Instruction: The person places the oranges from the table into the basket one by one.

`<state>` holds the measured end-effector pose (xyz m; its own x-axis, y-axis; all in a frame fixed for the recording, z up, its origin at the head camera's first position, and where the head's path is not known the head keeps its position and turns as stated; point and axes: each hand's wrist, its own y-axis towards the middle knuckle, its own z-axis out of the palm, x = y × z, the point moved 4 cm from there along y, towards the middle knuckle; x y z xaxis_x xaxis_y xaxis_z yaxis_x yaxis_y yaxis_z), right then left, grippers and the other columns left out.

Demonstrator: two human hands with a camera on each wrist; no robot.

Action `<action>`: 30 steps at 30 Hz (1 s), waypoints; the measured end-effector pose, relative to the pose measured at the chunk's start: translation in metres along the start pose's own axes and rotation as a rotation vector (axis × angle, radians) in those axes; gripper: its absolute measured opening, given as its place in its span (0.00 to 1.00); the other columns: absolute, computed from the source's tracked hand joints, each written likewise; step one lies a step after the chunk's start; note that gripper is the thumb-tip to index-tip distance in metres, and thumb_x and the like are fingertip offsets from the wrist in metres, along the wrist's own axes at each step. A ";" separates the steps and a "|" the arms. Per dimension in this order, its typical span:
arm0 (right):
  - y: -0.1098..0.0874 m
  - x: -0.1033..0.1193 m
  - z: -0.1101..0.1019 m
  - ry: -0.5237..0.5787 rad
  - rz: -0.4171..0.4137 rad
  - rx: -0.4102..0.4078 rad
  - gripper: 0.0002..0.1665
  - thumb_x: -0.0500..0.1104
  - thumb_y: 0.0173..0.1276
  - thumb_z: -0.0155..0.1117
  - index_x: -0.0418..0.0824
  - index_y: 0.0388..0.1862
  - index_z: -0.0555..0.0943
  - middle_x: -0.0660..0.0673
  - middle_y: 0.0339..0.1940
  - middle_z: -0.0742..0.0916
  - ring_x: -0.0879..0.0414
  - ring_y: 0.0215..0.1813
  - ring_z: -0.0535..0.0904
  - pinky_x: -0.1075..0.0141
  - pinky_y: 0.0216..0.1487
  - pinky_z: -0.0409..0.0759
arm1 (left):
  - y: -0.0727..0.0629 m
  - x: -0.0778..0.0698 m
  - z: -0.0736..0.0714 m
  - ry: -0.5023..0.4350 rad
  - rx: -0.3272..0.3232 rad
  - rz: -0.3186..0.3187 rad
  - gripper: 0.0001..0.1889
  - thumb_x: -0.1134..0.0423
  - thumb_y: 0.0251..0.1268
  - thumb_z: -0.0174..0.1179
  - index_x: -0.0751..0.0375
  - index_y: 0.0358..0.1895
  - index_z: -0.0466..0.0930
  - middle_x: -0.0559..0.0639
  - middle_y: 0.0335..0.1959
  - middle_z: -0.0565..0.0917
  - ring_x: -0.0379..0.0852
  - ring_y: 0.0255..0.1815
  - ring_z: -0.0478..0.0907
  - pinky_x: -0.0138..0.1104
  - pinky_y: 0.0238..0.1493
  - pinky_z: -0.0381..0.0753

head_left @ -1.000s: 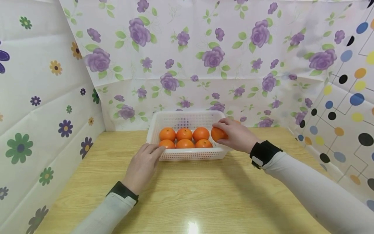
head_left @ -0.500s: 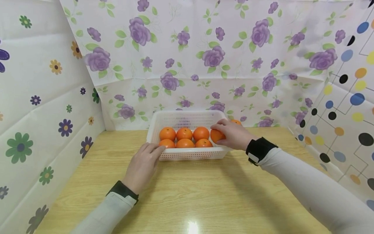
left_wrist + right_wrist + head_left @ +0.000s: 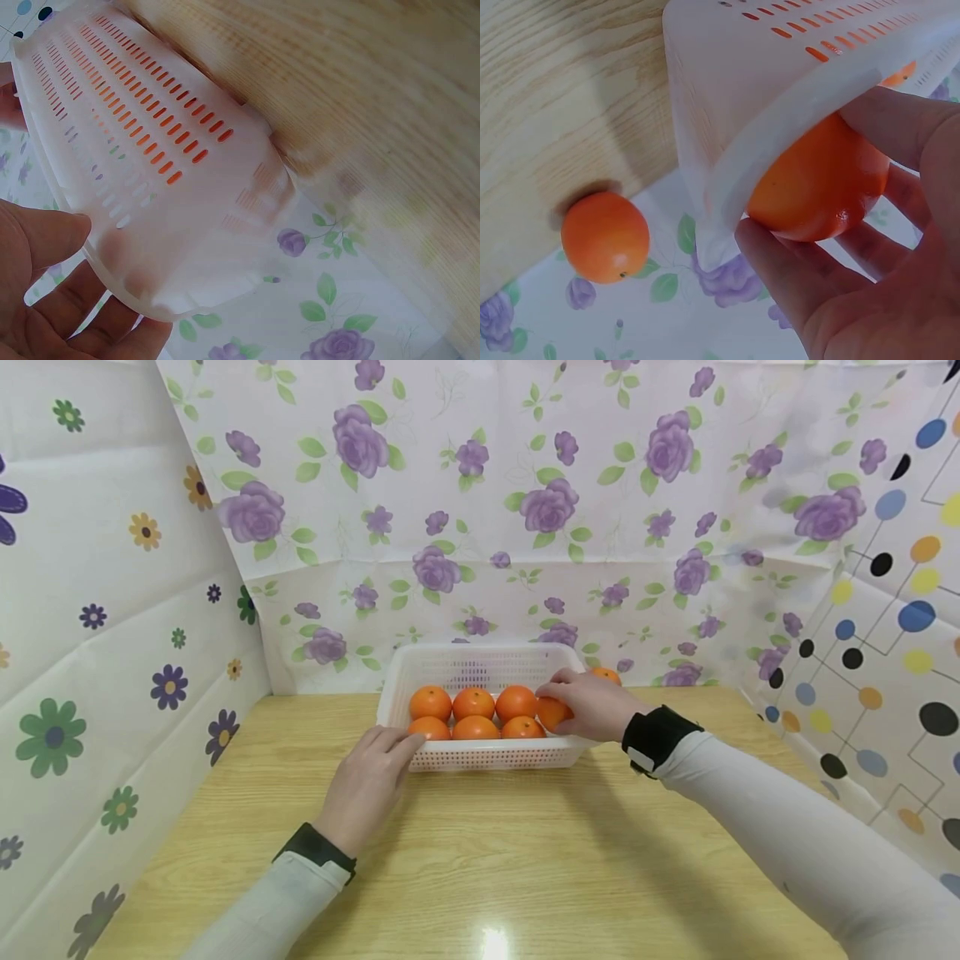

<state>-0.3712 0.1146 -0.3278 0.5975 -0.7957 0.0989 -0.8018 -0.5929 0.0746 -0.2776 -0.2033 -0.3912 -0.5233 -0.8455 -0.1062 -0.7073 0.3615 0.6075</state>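
Observation:
A white perforated plastic basket (image 3: 487,756) stands on the table, with oranges (image 3: 473,704) in two rows of three inside. My left hand (image 3: 367,783) holds its near left corner. In the left wrist view the thumb (image 3: 56,234) lies against the outside of the wall and the fingers curl over the rim. My right hand (image 3: 596,703) grips another orange (image 3: 821,184) at the basket's right end, fingers and thumb spread around it. That orange sits just within the rim, right beside the back row.
One loose orange (image 3: 605,236) lies on the table outside the basket, behind my right hand in the head view. A flowered cloth (image 3: 480,527) hangs close behind the basket. Patterned sheets close off both sides of the wooden table (image 3: 480,860).
My right hand has moved slightly left with its orange, bringing it closer to the back row. More of the loose orange behind the hand shows. The left hand stays on the basket.

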 end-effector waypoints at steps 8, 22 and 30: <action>0.003 0.003 0.002 -0.025 -0.006 0.058 0.32 0.39 0.72 0.81 0.40 0.74 0.83 0.36 0.66 0.82 0.41 0.54 0.84 0.46 0.66 0.87 | 0.000 0.000 0.001 0.003 -0.004 0.002 0.23 0.73 0.68 0.77 0.59 0.65 0.88 0.56 0.58 0.88 0.57 0.60 0.83 0.51 0.64 0.89; 0.004 -0.001 0.005 -0.037 -0.048 0.048 0.32 0.40 0.71 0.82 0.40 0.72 0.84 0.37 0.64 0.83 0.42 0.53 0.85 0.47 0.65 0.88 | 0.001 0.001 0.000 0.009 -0.004 0.004 0.23 0.73 0.68 0.78 0.58 0.65 0.88 0.56 0.58 0.88 0.56 0.59 0.83 0.50 0.63 0.89; 0.002 0.000 0.004 -0.016 -0.034 0.059 0.31 0.42 0.74 0.81 0.40 0.73 0.83 0.37 0.65 0.83 0.42 0.54 0.85 0.47 0.66 0.88 | 0.001 0.001 0.000 0.006 -0.011 0.008 0.24 0.73 0.67 0.78 0.59 0.65 0.88 0.56 0.57 0.88 0.56 0.58 0.83 0.50 0.62 0.90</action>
<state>-0.3730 0.1124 -0.3316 0.6247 -0.7766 0.0818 -0.7800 -0.6255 0.0190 -0.2784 -0.2036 -0.3909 -0.5258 -0.8452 -0.0963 -0.6981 0.3640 0.6166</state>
